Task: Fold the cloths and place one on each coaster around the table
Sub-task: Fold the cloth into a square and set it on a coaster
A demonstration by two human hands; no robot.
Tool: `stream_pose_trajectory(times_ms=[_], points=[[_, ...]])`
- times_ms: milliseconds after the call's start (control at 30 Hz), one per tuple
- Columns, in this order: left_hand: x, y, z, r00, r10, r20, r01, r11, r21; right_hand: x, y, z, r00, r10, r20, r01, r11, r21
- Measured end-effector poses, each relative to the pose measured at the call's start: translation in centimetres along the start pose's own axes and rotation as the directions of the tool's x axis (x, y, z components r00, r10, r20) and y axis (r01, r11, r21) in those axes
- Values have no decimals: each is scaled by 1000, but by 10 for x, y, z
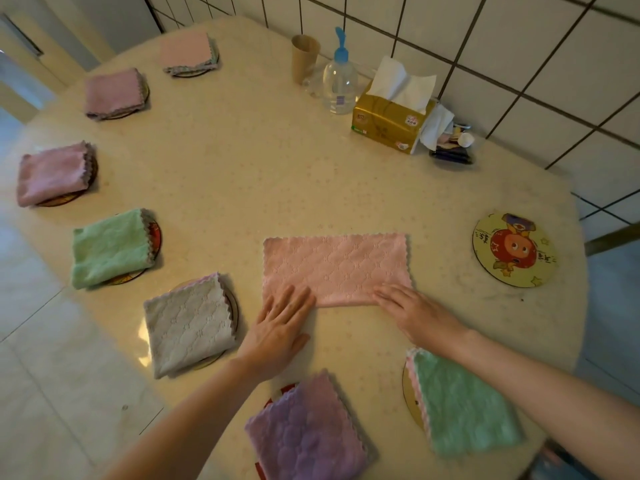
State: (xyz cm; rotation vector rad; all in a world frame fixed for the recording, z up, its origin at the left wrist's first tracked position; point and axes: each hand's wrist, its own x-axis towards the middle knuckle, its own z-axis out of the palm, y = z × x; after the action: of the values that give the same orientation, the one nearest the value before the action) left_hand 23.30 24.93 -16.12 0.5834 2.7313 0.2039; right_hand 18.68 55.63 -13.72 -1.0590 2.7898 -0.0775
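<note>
Fingers of left hand (280,327) and right hand (412,311) lie flat, pressing the half-folded pink cloth (336,268); fold crosswise next, edges aligned, for the bare coaster (514,249).

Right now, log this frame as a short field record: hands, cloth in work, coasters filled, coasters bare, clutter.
left hand: left hand flat on the pink cloth's near left corner
right hand: right hand flat on its near right corner
cloth in work: pink cloth, folded to a rectangle, on the table
coasters filled: seven visible
coasters bare: cartoon coaster
clutter: tissue pack, pump bottle
</note>
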Motion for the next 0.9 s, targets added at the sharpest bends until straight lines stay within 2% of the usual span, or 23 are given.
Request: stream_pose_trajectory(times_ms=[233,467,567,633,800,900], points=[[-18,-8,-7,994,-111,23,110,994,27,4,10,-8,992,-122,30,123,992,-41],[-8,11,-14,988,-152,-2,151,982,111,8,10,-8,991,-112,77,113,994,-11],[1,28,-17,977,-211,-29,212,977,37,15,12,-18,994,-108,24,108,994,-11],[8,43,-23,967,-253,2,253,966,-46,19,10,-25,995,-103,2,103,995,13],[24,71,-18,976,-213,37,216,971,-104,8,-3,-42,992,-120,-47,123,991,55],[31,58,-7,991,-136,13,136,985,-105,-7,-25,-46,991,-94,-93,109,979,172]])
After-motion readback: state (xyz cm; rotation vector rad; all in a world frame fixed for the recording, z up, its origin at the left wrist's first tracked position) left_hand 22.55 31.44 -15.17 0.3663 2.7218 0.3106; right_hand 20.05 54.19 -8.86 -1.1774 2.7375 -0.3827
